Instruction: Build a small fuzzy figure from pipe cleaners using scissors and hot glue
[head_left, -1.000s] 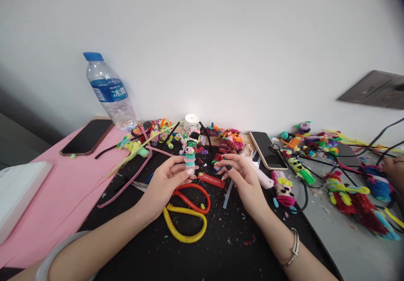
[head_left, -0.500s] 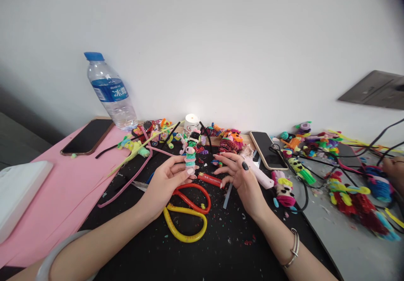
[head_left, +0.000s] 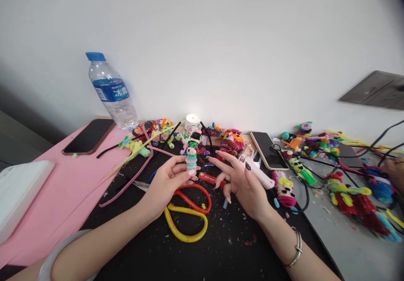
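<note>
Behind the scissors: fuzzy figure, upright, teal and pink coils stacked like rings, black-and-green top
Scissors' left side: left hand, thumb and fingers pinching the fuzzy figure's base
Scissors' right side: right hand, fingers spread, loosely bent, near red oblong with pale print
Scissors' handles: smooth rounded loops, one red, one yellow
Scissors' underside: flat black mat, bits scattered
Far left, behind scissors: bottle, clear plastic, blue cap, tilted
</note>
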Available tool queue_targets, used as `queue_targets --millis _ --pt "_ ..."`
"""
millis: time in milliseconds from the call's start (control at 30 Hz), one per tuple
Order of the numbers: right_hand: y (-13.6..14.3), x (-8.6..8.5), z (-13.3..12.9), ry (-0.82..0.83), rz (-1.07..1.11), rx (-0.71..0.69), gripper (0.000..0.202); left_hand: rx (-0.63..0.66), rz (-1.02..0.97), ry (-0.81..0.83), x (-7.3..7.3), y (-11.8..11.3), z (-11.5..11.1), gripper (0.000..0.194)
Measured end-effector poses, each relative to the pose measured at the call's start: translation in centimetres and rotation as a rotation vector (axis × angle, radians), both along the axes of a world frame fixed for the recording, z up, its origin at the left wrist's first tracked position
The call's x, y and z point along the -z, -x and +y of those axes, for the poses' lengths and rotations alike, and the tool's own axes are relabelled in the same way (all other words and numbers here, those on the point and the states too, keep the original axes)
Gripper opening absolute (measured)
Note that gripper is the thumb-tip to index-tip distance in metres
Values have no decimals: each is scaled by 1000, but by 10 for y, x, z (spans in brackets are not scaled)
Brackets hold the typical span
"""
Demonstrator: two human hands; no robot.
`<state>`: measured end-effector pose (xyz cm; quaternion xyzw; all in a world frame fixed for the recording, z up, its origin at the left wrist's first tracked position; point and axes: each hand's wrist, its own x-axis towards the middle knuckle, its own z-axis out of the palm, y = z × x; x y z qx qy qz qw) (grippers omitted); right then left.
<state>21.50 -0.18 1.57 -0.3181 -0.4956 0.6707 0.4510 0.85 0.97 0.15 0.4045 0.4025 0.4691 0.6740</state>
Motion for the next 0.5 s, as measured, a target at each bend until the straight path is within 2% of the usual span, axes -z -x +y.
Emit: queue_targets --millis 100,300,500 --pt "1 -1 1 39 21 -3 61 3 -7 -3 0 0 0 32" --pt "1 5 3 5 -135 169 57 9 -26 -5 1 1 0 31" --pt "-3 4 2 -60 -99 296 40 12 -21 -8 2 1 0 30"
